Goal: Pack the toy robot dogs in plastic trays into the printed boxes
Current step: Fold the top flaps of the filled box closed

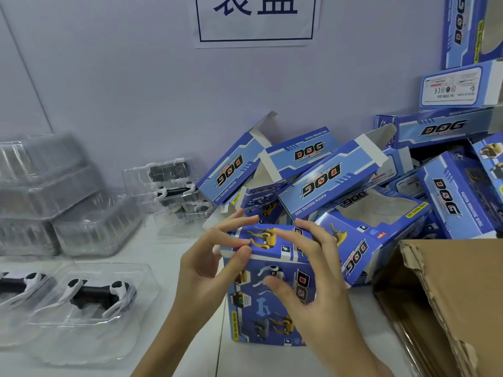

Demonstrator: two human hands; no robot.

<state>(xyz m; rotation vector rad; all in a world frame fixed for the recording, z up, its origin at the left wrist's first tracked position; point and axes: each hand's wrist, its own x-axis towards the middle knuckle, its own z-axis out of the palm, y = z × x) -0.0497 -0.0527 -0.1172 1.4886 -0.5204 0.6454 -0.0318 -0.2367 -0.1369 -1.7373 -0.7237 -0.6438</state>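
A printed box [261, 308] is held upright on the white table [190, 349], in the middle and near the front edge. Its top left edge is pinched between the thumb and bent fingers of the left hand [215, 265]. The right hand [310, 270] is curved over the top right corner, with the thumb pressed on the front face. A toy dog [95, 292] is seated in a clear tray [130, 330] to the left, well apart from the box. A pile of boxes [334, 178] is heaped behind, and a brown carton [449, 289] is placed at the right.

Toy dogs [95, 292] in trays [141, 278] left, upright box [253, 322] centre, box pile [326, 180] behind, carton [449, 295] right
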